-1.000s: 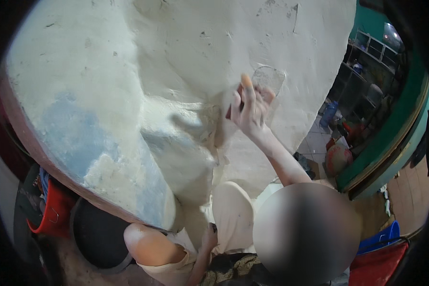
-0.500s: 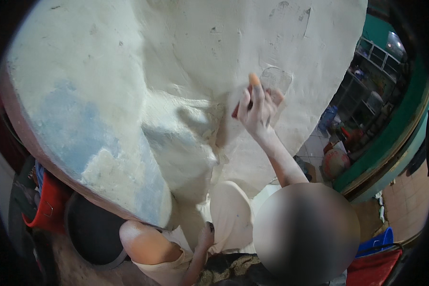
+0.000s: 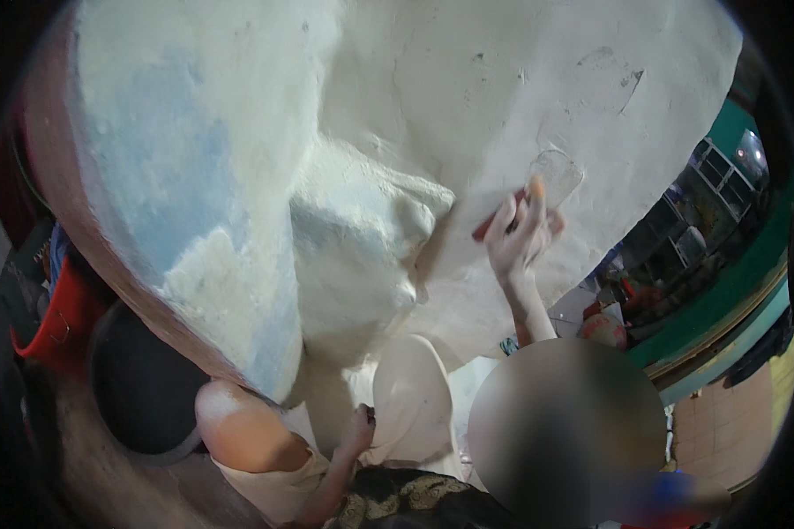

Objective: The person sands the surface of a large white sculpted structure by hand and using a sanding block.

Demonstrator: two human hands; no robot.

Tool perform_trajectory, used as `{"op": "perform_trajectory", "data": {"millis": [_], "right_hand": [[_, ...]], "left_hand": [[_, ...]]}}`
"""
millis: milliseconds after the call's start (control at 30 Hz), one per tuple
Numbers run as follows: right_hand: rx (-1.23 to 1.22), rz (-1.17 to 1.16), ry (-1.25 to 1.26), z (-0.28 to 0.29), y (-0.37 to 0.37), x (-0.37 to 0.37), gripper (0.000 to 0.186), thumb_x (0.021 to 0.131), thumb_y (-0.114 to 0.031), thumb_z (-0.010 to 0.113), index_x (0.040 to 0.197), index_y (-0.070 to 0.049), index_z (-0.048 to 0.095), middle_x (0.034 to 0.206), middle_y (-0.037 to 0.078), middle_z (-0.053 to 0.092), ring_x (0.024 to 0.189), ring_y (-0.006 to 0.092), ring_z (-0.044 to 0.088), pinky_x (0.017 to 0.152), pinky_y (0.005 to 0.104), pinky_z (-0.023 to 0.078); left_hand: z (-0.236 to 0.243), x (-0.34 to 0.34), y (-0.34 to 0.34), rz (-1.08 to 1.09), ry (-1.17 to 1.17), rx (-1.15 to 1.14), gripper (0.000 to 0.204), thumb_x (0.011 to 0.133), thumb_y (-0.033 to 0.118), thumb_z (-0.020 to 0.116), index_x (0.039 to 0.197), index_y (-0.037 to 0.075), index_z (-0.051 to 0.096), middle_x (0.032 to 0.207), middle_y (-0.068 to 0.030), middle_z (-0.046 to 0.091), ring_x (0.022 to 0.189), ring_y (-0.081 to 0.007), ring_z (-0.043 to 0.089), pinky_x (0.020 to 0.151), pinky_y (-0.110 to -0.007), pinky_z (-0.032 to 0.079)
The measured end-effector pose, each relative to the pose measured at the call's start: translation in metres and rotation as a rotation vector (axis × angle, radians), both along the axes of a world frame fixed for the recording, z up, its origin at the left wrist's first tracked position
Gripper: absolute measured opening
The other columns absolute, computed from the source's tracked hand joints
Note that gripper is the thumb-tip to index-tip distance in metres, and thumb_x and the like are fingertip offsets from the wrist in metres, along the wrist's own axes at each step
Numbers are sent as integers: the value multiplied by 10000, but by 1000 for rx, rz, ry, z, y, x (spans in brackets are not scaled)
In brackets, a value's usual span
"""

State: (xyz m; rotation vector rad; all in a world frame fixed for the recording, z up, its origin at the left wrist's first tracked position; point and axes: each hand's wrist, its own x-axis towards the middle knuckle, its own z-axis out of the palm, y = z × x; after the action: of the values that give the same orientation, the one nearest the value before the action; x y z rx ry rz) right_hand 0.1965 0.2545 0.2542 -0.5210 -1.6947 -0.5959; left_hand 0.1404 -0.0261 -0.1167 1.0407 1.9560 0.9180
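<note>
A large off-white sculpted form [image 3: 468,97] fills most of the view, with a face-like nose and lips in relief. My right hand [image 3: 520,234] is over its smooth right side, fingers closed round a reddish-brown bar-shaped tool [image 3: 483,230]; the tool's working end is hidden. One fingertip is orange, slightly blurred. Just beyond these fingers, a greyish outlined patch [image 3: 558,169] marks the surface. Low in the middle, my left hand [image 3: 358,430] is closed beside my knee [image 3: 412,388]; a small dark thing shows at its fingers, too small to name.
Blue-grey paint [image 3: 172,150] covers part of the form's left side. A black round tub [image 3: 141,388] and a red container [image 3: 62,313] stand at lower left. Shelves [image 3: 697,207] and a green curved edge [image 3: 723,295] lie at right. A blurred round area [image 3: 565,432] hides the lower right.
The whole view has shifted, so the form now appears farther right and turned slightly. My right hand stays close to the outlined patch, still holding the tool. My left hand remains closed by the knee.
</note>
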Motion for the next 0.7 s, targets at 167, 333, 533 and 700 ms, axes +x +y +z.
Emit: {"op": "perform_trajectory", "data": {"millis": [167,333,533,700], "right_hand": [[165,-60,-97,-31,5,17,438,855,-29,545,1276,0,425,706,21,596,676,194,561,834,404,305],[117,-58,-214,-76,5,57,450,845,-8,538,1279,-1,420,662,3,568,638,170,535,834,399,300],[114,-65,-67,45,-11,-20,424,853,-28,542,1262,14,435,733,29,605,662,167,556,844,395,301],[210,-133,-70,-30,11,27,377,879,-76,523,1241,6,459,752,37,609,664,175,564,871,396,300]], "left_hand": [[6,-7,3,-50,127,-106,208,864,175,526,1004,24,502,936,-242,609,866,-441,596,745,-527,463],[6,-2,5,-17,70,15,204,864,180,532,992,30,481,926,-238,603,853,-442,595,713,-539,462],[7,-3,5,-11,69,-6,217,858,181,536,1009,41,464,942,-222,598,837,-440,596,705,-540,462],[6,-11,1,-57,120,-63,221,857,170,527,1024,40,466,959,-230,593,837,-441,594,705,-539,460]]}}
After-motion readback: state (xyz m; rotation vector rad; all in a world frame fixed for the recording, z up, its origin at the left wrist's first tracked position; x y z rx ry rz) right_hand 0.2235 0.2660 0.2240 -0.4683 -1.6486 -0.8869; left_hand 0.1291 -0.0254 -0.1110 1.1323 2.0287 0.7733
